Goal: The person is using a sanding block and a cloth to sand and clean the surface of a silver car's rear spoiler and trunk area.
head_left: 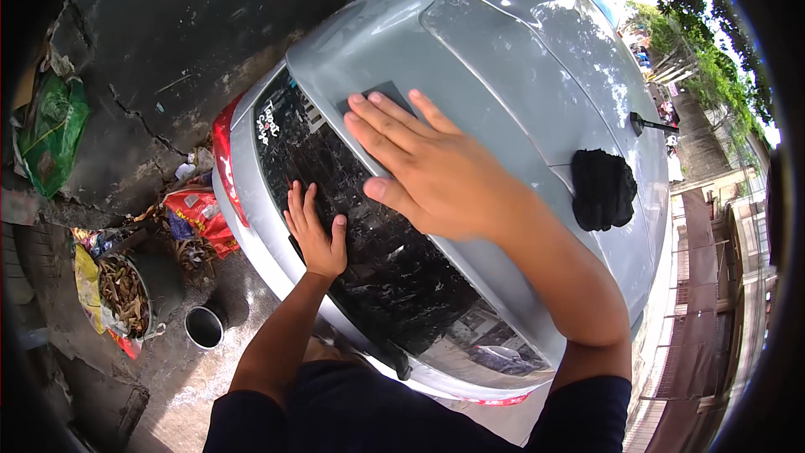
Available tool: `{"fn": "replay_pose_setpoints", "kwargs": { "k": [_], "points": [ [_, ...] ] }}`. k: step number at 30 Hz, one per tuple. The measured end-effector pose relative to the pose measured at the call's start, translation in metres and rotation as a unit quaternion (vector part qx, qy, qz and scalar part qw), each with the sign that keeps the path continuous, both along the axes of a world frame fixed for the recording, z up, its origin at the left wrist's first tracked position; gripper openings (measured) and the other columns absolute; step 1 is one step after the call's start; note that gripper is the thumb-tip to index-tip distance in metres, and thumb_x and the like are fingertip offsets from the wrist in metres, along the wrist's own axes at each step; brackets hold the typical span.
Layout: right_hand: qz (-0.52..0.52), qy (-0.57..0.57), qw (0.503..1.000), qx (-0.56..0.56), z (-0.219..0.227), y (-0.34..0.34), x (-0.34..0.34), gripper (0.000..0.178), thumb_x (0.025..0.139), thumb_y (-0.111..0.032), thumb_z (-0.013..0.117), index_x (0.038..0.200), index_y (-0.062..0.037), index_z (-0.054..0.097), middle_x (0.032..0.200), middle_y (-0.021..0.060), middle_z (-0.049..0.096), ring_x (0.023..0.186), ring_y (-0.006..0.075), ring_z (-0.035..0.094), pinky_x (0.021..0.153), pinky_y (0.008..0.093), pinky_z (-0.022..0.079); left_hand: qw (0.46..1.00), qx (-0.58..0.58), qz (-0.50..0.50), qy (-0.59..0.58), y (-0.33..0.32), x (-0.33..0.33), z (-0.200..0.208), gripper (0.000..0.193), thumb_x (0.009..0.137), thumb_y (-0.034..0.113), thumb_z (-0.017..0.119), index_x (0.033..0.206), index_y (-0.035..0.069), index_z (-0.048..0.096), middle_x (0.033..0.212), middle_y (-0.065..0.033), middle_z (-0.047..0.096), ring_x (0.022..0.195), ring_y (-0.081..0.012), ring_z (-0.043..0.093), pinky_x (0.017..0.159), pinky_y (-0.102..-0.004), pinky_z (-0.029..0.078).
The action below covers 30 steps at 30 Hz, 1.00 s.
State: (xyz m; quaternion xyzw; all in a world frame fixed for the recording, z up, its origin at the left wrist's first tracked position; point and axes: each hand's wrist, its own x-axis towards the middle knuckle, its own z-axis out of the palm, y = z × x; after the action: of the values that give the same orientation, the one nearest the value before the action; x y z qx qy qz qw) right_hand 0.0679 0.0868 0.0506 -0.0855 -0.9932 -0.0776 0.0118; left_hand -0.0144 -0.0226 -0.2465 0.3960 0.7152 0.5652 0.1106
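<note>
Dark grey sheet (392,91) is where the action sits, lying on the silver roof (478,59) of the car, right by the edge above the rear window (369,235), and look at that right hand (419,164): laid flat over it, palm down, fingers stretched out, nothing gripped, the sheet covered rather than pinched! Here's the relation that counts: the sheet lies under and just past the fingertips, towards the upper left from the wrist, so the forearm, coming up from the lower right, points straight at it. Its long axis? Can't call that one, the fingers hide too much, with only a corner and a strip of edge peeking out. Nearer hand, no contest, it's the right, in line and on top. Down on the glass goes the left hand (317,239), spread and loose, holding nothing, apparently resting there, well apart from the sheet and lower down. And across the roof, off to the right of the right hand, a black cloth bundle (602,190), touched by neither
</note>
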Motion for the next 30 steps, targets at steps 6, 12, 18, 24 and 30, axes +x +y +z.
{"fn": "replay_pose_setpoints", "kwargs": {
  "k": [6, 12, 18, 24, 30],
  "points": [
    [-0.134, -0.168, 0.974, -0.074, 0.045, -0.092, 0.144, 0.072, 0.107, -0.053, 0.049, 0.161, -0.0056, 0.048, 0.17, 0.0114, 0.045, 0.161, 0.0288, 0.036, 0.132, 0.0546, 0.017, 1.0, -0.008, 0.016, 0.005, -0.012, -0.011, -0.008, 0.074, 0.103, 0.043, 0.059, 0.163, 0.005, 0.038, 0.175, -0.0234, 0.024, 0.163, -0.0448, 0.018, 0.13, -0.0622, 0.006],
    [-0.067, -0.14, 0.986, -0.053, 0.037, -0.056, 0.063, 0.069, 0.11, -0.048, 0.048, 0.161, -0.0018, 0.046, 0.169, 0.0166, 0.044, 0.159, 0.0324, 0.037, 0.132, 0.0554, 0.019, 1.0, -0.015, 0.012, 0.012, -0.014, -0.01, -0.008, 0.075, 0.102, 0.043, 0.059, 0.163, 0.005, 0.038, 0.175, -0.0241, 0.024, 0.163, -0.0453, 0.018, 0.13, -0.0619, 0.005],
    [-0.012, 0.01, 1.0, -0.004, -0.006, 0.004, -0.008, 0.066, 0.111, -0.041, 0.051, 0.162, 0.0004, 0.044, 0.171, 0.0171, 0.041, 0.159, 0.0334, 0.037, 0.131, 0.0554, 0.021, 1.0, 0.004, 0.001, 0.005, -0.005, 0.002, -0.001, 0.073, 0.102, 0.039, 0.06, 0.163, 0.005, 0.039, 0.174, -0.0242, 0.025, 0.163, -0.0454, 0.019, 0.13, -0.0618, 0.007],
    [-0.113, -0.125, 0.978, -0.123, 0.036, -0.081, 0.114, 0.068, 0.11, -0.044, 0.046, 0.162, -0.0004, 0.044, 0.172, 0.0173, 0.038, 0.162, 0.0344, 0.032, 0.131, 0.0597, 0.015, 1.0, -0.009, 0.02, 0.006, -0.016, -0.013, -0.009, 0.076, 0.101, 0.042, 0.062, 0.163, 0.006, 0.039, 0.175, -0.024, 0.025, 0.163, -0.0459, 0.019, 0.13, -0.0621, 0.006],
    [-0.111, -0.112, 0.978, -0.135, 0.031, -0.097, 0.114, 0.071, 0.108, -0.043, 0.05, 0.161, 0.0025, 0.044, 0.173, 0.019, 0.035, 0.161, 0.0369, 0.032, 0.131, 0.0592, 0.017, 1.0, -0.012, 0.009, 0.0, -0.016, -0.009, -0.006, 0.077, 0.1, 0.042, 0.064, 0.163, 0.006, 0.039, 0.175, -0.0234, 0.024, 0.163, -0.0454, 0.018, 0.13, -0.0622, 0.005]
  ]
}}
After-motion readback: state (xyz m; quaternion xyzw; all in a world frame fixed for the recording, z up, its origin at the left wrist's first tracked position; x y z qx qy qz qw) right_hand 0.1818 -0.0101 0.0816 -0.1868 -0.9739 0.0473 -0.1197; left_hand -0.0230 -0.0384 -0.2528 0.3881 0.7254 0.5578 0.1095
